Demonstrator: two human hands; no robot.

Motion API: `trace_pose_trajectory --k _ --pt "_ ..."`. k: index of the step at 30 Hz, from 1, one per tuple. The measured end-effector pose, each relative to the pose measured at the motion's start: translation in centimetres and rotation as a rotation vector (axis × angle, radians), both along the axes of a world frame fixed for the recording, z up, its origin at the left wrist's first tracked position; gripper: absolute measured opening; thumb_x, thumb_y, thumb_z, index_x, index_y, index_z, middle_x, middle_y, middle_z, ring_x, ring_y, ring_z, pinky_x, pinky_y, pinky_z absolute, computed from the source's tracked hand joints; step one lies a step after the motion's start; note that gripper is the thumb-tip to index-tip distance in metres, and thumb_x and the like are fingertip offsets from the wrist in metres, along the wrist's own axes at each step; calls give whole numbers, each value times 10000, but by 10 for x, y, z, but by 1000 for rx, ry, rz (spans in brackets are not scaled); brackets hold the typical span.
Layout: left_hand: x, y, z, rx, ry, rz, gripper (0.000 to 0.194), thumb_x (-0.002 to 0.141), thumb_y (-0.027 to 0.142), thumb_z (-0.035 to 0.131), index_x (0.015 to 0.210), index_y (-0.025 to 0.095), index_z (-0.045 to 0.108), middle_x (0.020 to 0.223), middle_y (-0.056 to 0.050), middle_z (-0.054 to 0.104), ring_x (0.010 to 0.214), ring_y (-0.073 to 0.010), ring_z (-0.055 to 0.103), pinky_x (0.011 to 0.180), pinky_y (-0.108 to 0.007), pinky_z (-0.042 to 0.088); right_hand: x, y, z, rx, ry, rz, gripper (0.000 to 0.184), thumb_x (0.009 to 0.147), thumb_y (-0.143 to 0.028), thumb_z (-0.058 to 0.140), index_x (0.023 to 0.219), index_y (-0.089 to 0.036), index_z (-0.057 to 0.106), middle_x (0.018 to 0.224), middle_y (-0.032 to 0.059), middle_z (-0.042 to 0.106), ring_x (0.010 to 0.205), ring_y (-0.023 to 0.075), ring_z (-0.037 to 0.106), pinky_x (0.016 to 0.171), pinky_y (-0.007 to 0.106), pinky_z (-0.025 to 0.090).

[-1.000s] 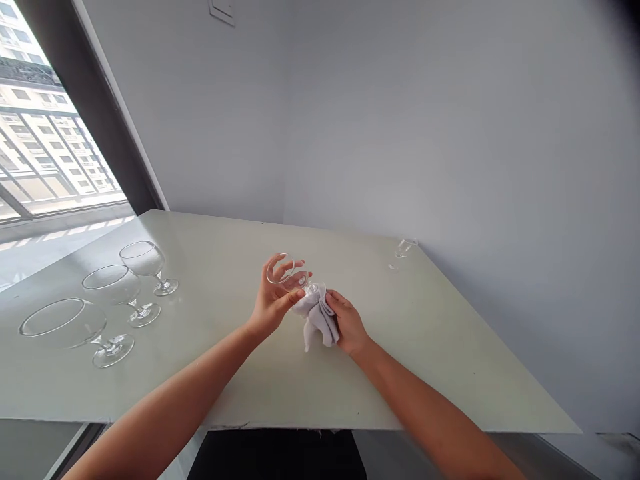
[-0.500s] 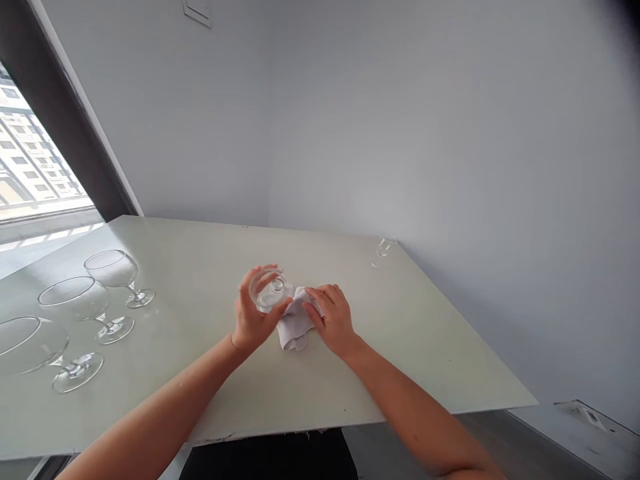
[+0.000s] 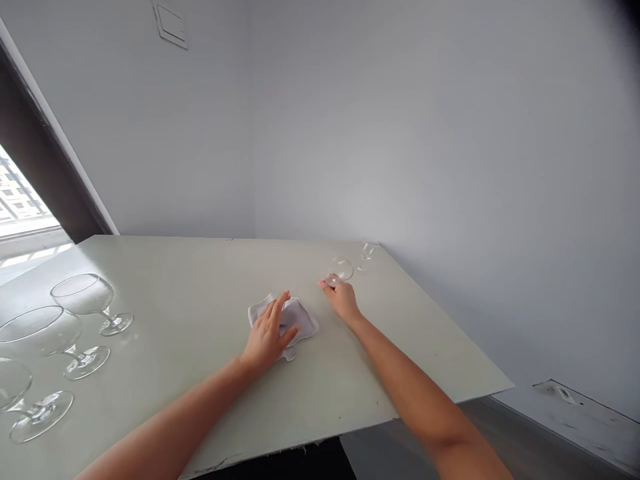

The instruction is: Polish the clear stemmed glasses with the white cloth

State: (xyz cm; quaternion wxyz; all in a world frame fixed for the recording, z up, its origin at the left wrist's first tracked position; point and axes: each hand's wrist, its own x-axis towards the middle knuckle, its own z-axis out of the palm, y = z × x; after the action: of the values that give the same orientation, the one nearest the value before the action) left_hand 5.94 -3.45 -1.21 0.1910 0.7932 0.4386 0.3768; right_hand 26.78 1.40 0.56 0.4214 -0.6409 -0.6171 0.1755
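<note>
My right hand (image 3: pixel 342 297) reaches toward the back right of the table, its fingers closed round a clear stemmed glass (image 3: pixel 343 268). The glass's bowl shows beyond my fingers; its lower part is partly hidden by the hand. My left hand (image 3: pixel 269 333) is open above a pale cloth (image 3: pixel 306 321) that lies spread on the table, fingers stretched out and thumb apart. Whether the palm touches the cloth I cannot tell. Just past the held glass stands a small clear stemmed glass (image 3: pixel 369 251).
Three large stemmed glasses line the table's left side: a far one (image 3: pixel 85 295), a middle one (image 3: pixel 43 331) and a near one (image 3: pixel 43 408) cut by the frame edge. The pale tabletop (image 3: pixel 400 360) ends at the right, beside a grey wall (image 3: pixel 425 167).
The glass has passed from my left hand to my right, which has moved away to the back right. The cloth, earlier bunched between my hands, now lies spread under my left hand.
</note>
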Motion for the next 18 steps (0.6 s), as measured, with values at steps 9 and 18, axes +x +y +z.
trace_pose_trajectory --k 9,18 --pt "-2 14 -14 -216 71 56 422 770 282 449 1190 270 405 1193 -33 507 1095 -234 451 894 -400 346 74 81 -21 -131 9 -210 231 702 -373 487 584 -175 492 649 19 570 577 132 494 533 233 331" --pt "-2 14 -12 -208 81 47 380 771 267 441 1151 259 436 1176 -27 514 1078 -221 456 901 -392 344 87 114 -36 -179 -43 -264 216 711 -354 481 586 -178 497 630 4 547 570 117 479 517 217 319"
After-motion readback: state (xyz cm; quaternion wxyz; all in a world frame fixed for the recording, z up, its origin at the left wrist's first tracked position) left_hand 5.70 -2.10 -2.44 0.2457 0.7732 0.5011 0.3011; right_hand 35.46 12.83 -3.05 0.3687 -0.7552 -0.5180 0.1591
